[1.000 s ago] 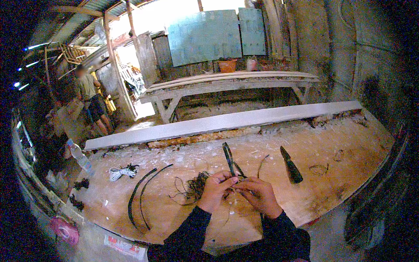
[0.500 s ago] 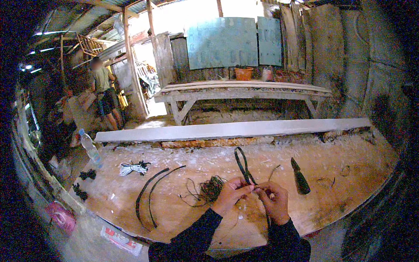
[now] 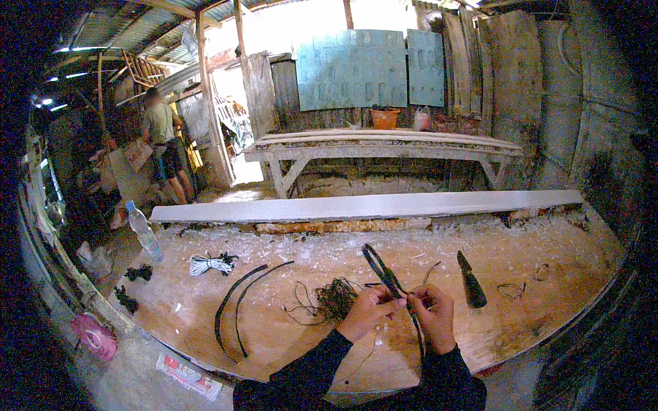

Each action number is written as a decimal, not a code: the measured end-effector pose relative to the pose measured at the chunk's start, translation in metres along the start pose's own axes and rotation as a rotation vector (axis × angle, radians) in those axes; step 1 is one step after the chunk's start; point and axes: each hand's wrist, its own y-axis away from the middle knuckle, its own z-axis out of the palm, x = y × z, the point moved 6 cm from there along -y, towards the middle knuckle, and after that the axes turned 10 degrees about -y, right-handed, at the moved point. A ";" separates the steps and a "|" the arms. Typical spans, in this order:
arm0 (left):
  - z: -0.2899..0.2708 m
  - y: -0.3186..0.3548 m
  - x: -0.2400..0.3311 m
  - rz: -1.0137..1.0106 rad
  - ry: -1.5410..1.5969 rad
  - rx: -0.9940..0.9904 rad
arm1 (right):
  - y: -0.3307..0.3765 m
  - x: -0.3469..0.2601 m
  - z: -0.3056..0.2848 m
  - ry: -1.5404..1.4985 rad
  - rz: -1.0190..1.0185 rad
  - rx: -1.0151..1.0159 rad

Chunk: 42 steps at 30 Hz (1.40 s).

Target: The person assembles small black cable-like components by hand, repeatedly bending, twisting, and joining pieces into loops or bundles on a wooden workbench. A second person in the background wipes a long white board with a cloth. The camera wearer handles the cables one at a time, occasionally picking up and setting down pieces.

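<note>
Over one table (image 3: 288,346), left hand (image 3: 367,313) and right hand (image 3: 436,318) pinch one looped strap (image 3: 391,279), two strips (image 3: 220,311) lying leftward.

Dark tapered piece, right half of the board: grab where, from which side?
I'd pinch the dark piece across its wide end, from above and the near side: it lies on the board with that end toward the wearer, its narrow end pointing away.
</note>
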 end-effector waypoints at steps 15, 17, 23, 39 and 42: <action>-0.002 -0.002 -0.006 0.058 -0.212 0.081 | -0.002 -0.002 0.001 0.223 -0.001 -0.052; 0.001 -0.001 -0.005 0.053 -0.126 0.058 | -0.001 -0.002 -0.001 0.263 -0.029 -0.042; 0.005 0.002 0.002 0.093 -0.087 0.066 | -0.003 0.017 -0.003 0.061 0.042 -0.030; -0.006 0.001 -0.008 -0.085 0.142 0.137 | 0.006 -0.029 0.005 0.209 -0.271 0.066; -0.005 0.000 -0.008 -0.111 0.215 0.091 | 0.012 -0.049 0.013 0.399 -0.556 0.049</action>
